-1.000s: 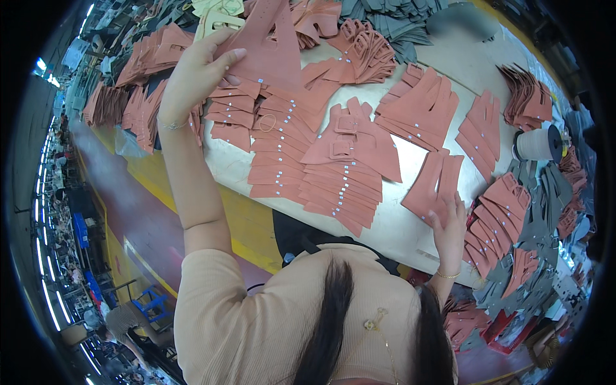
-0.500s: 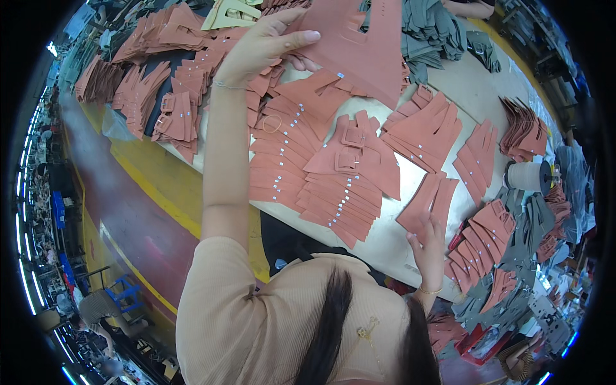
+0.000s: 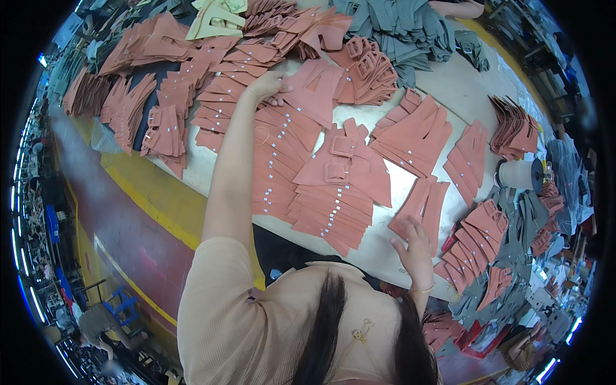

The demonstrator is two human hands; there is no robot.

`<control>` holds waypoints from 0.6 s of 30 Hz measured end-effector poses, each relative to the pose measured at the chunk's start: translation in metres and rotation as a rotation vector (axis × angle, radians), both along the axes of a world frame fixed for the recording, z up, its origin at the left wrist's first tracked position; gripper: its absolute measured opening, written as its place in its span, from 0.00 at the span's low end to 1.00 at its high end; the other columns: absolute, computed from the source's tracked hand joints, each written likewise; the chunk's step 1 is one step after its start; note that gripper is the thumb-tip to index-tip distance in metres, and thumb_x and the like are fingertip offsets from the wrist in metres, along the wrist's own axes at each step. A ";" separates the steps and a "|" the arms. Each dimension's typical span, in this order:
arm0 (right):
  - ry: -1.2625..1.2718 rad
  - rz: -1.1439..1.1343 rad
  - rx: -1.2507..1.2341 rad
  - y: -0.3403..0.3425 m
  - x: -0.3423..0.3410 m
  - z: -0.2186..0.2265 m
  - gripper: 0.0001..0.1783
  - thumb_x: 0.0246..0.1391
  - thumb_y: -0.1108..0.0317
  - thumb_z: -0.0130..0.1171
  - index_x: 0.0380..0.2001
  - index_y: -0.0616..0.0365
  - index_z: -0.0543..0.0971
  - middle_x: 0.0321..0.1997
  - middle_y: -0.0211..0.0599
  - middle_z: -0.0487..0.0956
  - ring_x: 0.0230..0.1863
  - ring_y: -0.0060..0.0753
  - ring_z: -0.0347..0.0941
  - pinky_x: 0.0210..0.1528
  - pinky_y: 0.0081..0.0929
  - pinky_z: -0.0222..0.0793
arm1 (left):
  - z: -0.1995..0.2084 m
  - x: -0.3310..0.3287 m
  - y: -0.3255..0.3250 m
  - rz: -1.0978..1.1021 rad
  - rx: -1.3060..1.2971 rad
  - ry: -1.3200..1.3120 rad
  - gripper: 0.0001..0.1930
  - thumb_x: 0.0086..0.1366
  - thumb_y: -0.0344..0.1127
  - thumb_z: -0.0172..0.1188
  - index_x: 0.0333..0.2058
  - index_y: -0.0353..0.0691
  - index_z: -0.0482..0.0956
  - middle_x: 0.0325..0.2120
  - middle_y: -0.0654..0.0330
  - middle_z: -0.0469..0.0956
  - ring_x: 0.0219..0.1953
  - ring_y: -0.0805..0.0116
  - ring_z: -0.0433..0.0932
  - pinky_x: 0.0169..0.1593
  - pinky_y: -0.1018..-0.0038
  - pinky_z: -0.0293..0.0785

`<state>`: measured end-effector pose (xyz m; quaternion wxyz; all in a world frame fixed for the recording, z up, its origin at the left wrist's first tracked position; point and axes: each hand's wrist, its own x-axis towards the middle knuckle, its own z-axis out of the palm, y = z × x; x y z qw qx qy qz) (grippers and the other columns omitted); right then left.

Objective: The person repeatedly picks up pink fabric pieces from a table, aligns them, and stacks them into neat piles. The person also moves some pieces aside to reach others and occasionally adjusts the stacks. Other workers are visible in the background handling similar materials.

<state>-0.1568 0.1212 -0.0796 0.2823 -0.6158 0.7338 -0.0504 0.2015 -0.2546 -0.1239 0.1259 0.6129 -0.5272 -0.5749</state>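
My left hand (image 3: 268, 88) pinches the left edge of a salmon-coloured cut panel (image 3: 316, 96) with slots in it. The panel lies low over a fanned row of like panels (image 3: 266, 173) with small white labels. My right hand (image 3: 414, 253) has its fingers apart and holds nothing. Its fingertips are over the lower edge of a forked salmon piece (image 3: 428, 199); whether they touch it I cannot tell. Between the hands, a panel with two covered buckles (image 3: 340, 154) lies on another fanned stack (image 3: 333, 215).
More salmon stacks cover the table (image 3: 471, 96). Grey-green pieces (image 3: 404, 38) are heaped at the far side, and a pale yellow piece (image 3: 218, 19) lies at far left. A white spool (image 3: 516, 174) stands at right. Another person's arm (image 3: 457, 8) shows at the far edge.
My left hand has brought the salmon panel down from near the camera toward the table, close to the fanned row. My right hand has stayed near the forked piece.
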 end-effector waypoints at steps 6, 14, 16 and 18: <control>0.024 0.009 -0.036 0.001 0.000 -0.002 0.31 0.50 0.60 0.63 0.56 0.56 0.68 0.63 0.44 0.66 0.63 0.49 0.60 0.63 0.45 0.53 | 0.001 -0.003 -0.005 -0.015 0.021 -0.062 0.23 0.62 0.32 0.59 0.55 0.37 0.66 0.24 0.57 0.77 0.16 0.71 0.77 0.16 0.81 0.70; -0.003 -0.026 -0.084 0.003 -0.006 -0.004 0.30 0.49 0.60 0.63 0.57 0.51 0.69 0.62 0.43 0.67 0.63 0.51 0.60 0.62 0.48 0.54 | -0.007 -0.011 -0.010 -0.379 -0.436 -0.867 0.25 0.54 0.44 0.64 0.46 0.33 0.73 0.30 0.50 0.80 0.26 0.54 0.81 0.35 0.59 0.78; 0.049 -0.028 -0.100 0.008 -0.008 -0.006 0.31 0.49 0.59 0.63 0.57 0.51 0.69 0.62 0.43 0.66 0.64 0.51 0.59 0.62 0.49 0.54 | -0.011 -0.011 -0.005 -0.417 -0.679 -1.002 0.27 0.53 0.46 0.64 0.47 0.35 0.72 0.36 0.44 0.79 0.36 0.47 0.80 0.44 0.57 0.75; 0.090 -0.045 -0.060 0.013 -0.010 -0.010 0.32 0.48 0.58 0.64 0.57 0.51 0.69 0.63 0.44 0.65 0.65 0.52 0.58 0.63 0.50 0.54 | -0.010 -0.021 0.000 -0.437 -0.794 -1.059 0.34 0.49 0.47 0.67 0.54 0.40 0.69 0.44 0.46 0.76 0.47 0.47 0.76 0.49 0.56 0.73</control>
